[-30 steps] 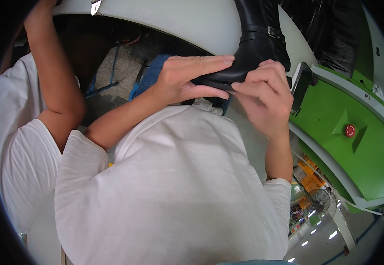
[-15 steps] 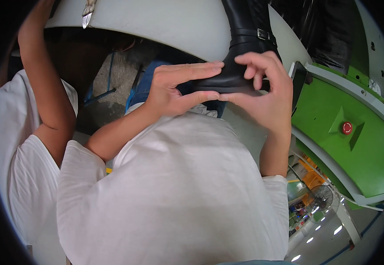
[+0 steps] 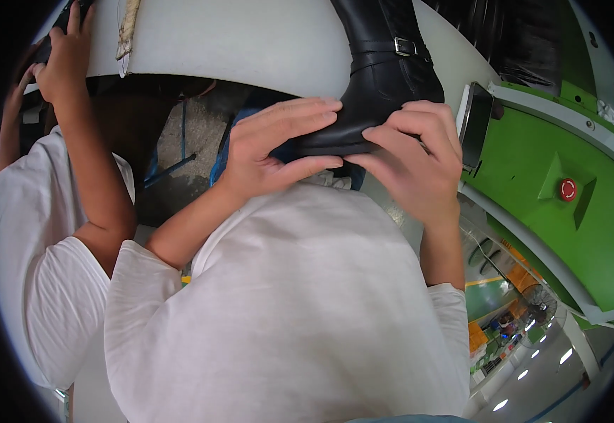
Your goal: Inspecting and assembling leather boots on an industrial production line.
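A black leather boot point(image 3: 384, 92) with a strap and silver buckle lies on the pale table, its toe toward me and to the left. My left hand point(image 3: 264, 144) holds the toe, fingers over the upper and thumb along the sole edge. My right hand point(image 3: 416, 151) is at the sole edge beside it, with the thumb low and a bent forefinger on the boot's side. The two thumb tips are almost touching. Part of the toe is hidden behind my left fingers.
At left, a co-worker's hand point(image 3: 67, 60) is on a black item. A wrapped-handle knife point(image 3: 128, 35) lies on the white table point(image 3: 236, 42), its blade at the edge. A green machine panel point(image 3: 525, 204) with a red button point(image 3: 567, 189) stands at right, beside a dark screen point(image 3: 477, 127).
My right fingers have come down from above the boot onto its side near the sole. My left hand keeps its hold. The co-worker's hand at left has come into view.
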Action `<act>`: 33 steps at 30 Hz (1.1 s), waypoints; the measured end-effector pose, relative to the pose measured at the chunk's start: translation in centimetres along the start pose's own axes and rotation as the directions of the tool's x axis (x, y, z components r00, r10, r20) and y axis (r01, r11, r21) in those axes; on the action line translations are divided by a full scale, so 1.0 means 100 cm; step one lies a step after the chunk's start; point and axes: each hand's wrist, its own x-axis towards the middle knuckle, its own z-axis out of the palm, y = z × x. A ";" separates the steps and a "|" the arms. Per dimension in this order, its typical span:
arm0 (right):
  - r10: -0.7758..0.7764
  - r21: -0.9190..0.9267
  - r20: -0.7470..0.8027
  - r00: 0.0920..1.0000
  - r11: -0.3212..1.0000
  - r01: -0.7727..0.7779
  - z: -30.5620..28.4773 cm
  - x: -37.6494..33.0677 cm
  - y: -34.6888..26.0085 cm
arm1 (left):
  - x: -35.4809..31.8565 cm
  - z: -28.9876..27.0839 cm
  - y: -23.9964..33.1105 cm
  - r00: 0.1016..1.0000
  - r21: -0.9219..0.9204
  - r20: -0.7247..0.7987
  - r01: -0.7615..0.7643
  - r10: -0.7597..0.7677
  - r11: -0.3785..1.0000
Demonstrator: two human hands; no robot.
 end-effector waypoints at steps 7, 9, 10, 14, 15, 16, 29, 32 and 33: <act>-0.140 -0.080 -0.132 0.981 0.988 0.130 0.016 -0.015 -0.002 | 0.012 0.009 -0.002 0.995 0.049 -0.029 -0.093 0.095 0.994; -0.126 -0.058 -0.140 0.982 0.991 0.119 0.016 -0.017 0.001 | 0.013 0.007 -0.001 0.999 0.060 -0.008 -0.048 0.048 0.997; -0.113 -0.035 -0.148 0.982 0.993 0.109 0.015 -0.017 0.003 | 0.013 0.007 -0.001 0.999 0.061 -0.007 -0.047 0.047 0.997; -0.109 -0.047 -0.111 0.988 0.993 0.104 0.005 -0.013 0.003 | 0.010 0.009 -0.007 0.997 0.063 -0.046 -0.055 0.057 0.997; -0.105 -0.046 -0.121 0.987 0.994 0.100 0.007 -0.014 0.003 | 0.010 0.008 -0.007 0.997 0.066 -0.035 -0.064 0.066 0.996; -0.101 -0.044 -0.131 0.986 0.994 0.096 0.008 -0.014 0.004 | 0.011 0.007 -0.006 0.997 0.065 -0.034 -0.066 0.068 0.996; -0.140 0.015 -0.162 0.977 0.989 0.145 0.013 -0.017 0.009 | 0.023 0.005 0.001 0.998 0.174 -0.029 -0.053 0.059 0.983; -0.165 0.073 -0.116 0.979 0.982 0.174 0.009 -0.011 0.009 | 0.024 0.001 0.001 0.999 0.149 -0.008 -0.035 0.036 0.988; -0.109 0.090 -0.055 0.993 0.989 0.114 0.004 -0.007 0.009 | 0.024 -0.001 0.002 1.000 0.123 0.013 -0.022 0.021 0.992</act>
